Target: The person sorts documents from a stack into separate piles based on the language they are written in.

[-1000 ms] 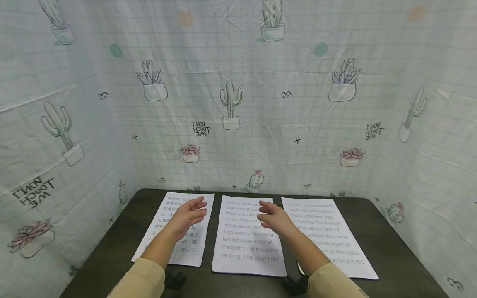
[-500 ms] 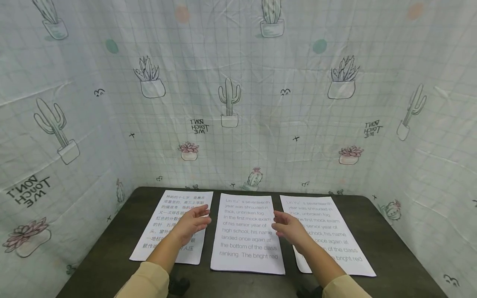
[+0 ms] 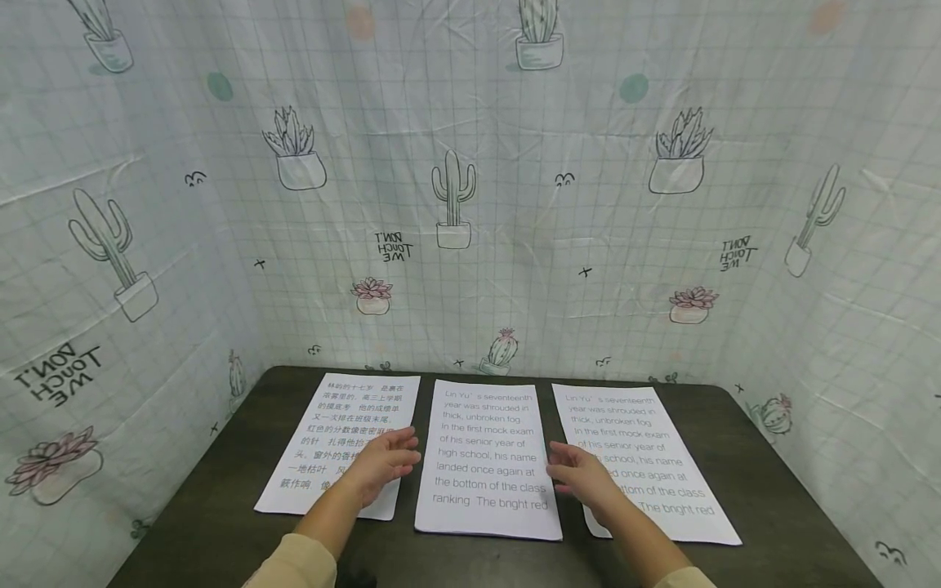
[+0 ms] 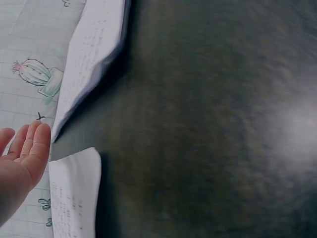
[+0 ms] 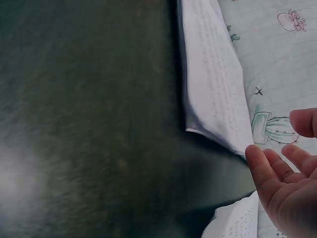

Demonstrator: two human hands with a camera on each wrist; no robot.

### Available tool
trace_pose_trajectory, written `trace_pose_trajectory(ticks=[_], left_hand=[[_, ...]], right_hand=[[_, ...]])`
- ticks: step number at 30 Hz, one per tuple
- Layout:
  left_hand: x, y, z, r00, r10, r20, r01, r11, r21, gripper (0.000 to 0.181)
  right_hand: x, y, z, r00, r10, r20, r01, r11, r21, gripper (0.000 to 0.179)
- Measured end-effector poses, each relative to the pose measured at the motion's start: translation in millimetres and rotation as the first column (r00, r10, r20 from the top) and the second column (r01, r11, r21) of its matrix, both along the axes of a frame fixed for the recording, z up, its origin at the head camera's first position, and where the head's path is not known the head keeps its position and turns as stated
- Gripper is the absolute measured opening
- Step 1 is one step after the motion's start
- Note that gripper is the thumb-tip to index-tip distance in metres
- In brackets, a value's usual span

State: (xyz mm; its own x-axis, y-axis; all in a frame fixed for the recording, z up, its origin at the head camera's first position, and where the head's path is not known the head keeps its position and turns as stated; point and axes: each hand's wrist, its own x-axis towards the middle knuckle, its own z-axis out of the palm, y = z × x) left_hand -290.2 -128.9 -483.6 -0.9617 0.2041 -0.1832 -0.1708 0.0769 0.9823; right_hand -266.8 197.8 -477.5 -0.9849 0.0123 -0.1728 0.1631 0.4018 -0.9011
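Three stacks of printed paper lie side by side on a dark table. The middle paper stack (image 3: 485, 457), with English text, sits between my two hands. My left hand (image 3: 382, 465) hovers over the right edge of the left paper stack (image 3: 331, 441), which bears Chinese characters. Over the left edge of the right paper stack (image 3: 662, 465), also in English, is my right hand (image 3: 584, 474). Both hands hold nothing, with palms facing each other and fingers relaxed. In the wrist views, the left hand (image 4: 22, 163) and right hand (image 5: 287, 183) show fingers extended and apart from the paper.
The dark table (image 3: 198, 506) reaches back to a pale curtain (image 3: 515, 204) printed with cacti, which encloses the back and both sides. A dark strip of table shows between neighbouring stacks.
Both hands have come down and back toward the front of the table. The right hand has shifted right, off the middle stack. The paper stacks stay in place.
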Motion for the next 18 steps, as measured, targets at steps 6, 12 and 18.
trace_pose_trajectory(ticks=[6,12,18], left_hand=[[4.5,-0.7,-9.0,1.0,-0.022,0.014,0.022,1.0,-0.003,0.065],[8.7,-1.2,-16.9,0.997,-0.046,0.057,0.047,0.999,-0.012,0.067],[12.4,0.4,-17.1,0.994,-0.065,0.09,0.064,0.998,0.007,0.067]], right_hand=[[2.9,3,-7.1,1.0,0.003,0.021,-0.003,1.0,0.001,0.054],[5.7,3,-10.1,0.998,-0.001,0.058,0.0,1.0,0.019,0.054],[7.6,1,-12.7,0.995,-0.009,0.101,0.006,1.0,0.025,0.055]])
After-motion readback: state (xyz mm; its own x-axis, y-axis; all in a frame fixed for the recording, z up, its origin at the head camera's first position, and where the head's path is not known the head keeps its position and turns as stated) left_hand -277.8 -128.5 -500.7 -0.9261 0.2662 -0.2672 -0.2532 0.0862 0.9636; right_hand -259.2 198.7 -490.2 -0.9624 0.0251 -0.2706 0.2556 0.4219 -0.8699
